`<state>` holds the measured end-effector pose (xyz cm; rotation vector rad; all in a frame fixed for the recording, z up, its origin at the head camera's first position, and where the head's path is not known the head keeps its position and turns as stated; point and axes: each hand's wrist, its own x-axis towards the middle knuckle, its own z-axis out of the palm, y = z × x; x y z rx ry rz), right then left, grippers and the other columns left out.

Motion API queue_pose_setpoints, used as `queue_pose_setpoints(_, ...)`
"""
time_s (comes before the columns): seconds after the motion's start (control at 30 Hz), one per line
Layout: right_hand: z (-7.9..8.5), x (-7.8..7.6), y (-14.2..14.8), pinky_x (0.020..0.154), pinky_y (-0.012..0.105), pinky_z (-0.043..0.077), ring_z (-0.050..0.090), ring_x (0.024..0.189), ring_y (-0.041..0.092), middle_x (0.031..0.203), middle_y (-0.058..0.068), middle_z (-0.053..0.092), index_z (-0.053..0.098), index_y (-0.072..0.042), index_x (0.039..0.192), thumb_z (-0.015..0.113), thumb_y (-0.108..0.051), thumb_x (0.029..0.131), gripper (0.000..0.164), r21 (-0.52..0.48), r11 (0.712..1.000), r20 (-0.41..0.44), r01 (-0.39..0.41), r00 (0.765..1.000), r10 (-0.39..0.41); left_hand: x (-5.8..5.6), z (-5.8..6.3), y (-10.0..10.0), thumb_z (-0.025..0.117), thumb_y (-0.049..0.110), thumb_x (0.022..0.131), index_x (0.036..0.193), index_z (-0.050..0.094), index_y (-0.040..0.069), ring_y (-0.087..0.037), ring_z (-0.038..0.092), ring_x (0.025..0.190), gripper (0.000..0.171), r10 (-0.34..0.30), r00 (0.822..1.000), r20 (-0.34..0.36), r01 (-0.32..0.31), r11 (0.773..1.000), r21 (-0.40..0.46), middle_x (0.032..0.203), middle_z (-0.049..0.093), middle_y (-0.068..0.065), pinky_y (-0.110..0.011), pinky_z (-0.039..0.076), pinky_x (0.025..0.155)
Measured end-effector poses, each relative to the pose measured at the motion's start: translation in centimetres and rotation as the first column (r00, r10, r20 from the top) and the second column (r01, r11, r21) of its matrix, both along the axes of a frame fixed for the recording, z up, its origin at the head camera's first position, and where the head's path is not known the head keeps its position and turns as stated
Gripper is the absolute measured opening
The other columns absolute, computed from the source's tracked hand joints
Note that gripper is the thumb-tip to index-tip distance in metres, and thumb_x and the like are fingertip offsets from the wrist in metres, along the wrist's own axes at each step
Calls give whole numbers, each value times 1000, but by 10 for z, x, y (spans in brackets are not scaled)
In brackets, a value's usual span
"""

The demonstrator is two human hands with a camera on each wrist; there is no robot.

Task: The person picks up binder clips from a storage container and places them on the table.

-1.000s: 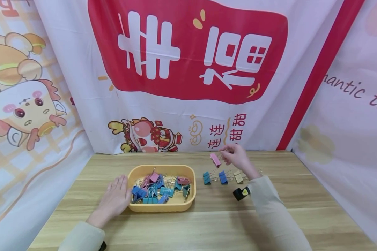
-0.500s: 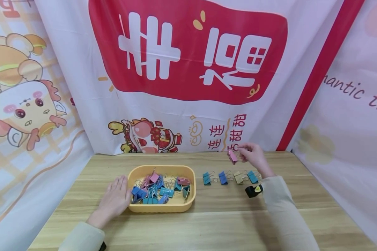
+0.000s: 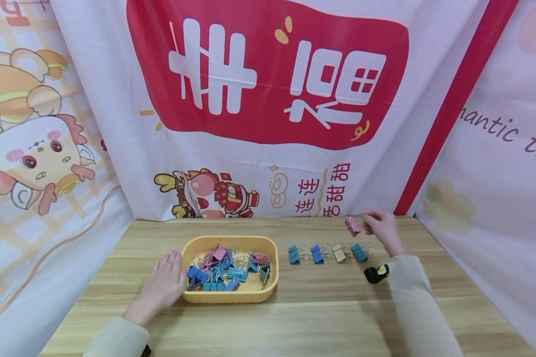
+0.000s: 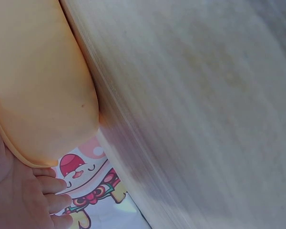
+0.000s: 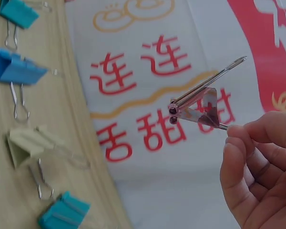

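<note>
Between thumb and forefinger, my right hand (image 3: 382, 230) pinches a wire handle of a pink binder clip (image 3: 352, 226). In the right wrist view the pink clip (image 5: 196, 109) is seen side-on, its other handle folded along its body. The hand is beyond the right end of a row of binder clips: teal (image 3: 294, 255), blue (image 3: 317, 254), cream (image 3: 339, 254) and a second teal clip (image 3: 359, 252). My left hand (image 3: 161, 281) lies with straight fingers along the left wall of a yellow tray (image 3: 230, 296). Several pink, blue and teal clips (image 3: 236, 273) lie jumbled in that tray.
The wooden table (image 3: 295, 327) ends at a white printed cloth (image 3: 268, 198) hanging at the back. More printed cloth closes off the left (image 3: 49, 223) and right (image 3: 487, 198) sides. A black wrist camera (image 3: 375, 274) hangs under my right wrist.
Holding the pink clip, my right hand has moved to the right, behind the row. The rightmost teal clip, earlier hidden behind hand and sleeve, now shows. My left hand stays put.
</note>
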<state>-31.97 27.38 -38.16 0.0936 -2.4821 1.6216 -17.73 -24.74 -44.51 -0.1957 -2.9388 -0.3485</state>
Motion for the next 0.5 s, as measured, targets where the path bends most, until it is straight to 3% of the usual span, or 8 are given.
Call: queue_pose_setpoints(0.5, -35, -3, 48, 57, 19, 53, 56, 61, 1, 71, 1, 59, 48, 21, 115, 48, -6, 94, 34, -104, 991, 51, 78, 996, -73, -1, -1, -1, 34, 23, 98, 135, 21, -19, -51, 16, 129, 58, 0, 1000, 10, 0, 1000, 0, 141, 18, -35, -59, 11, 105)
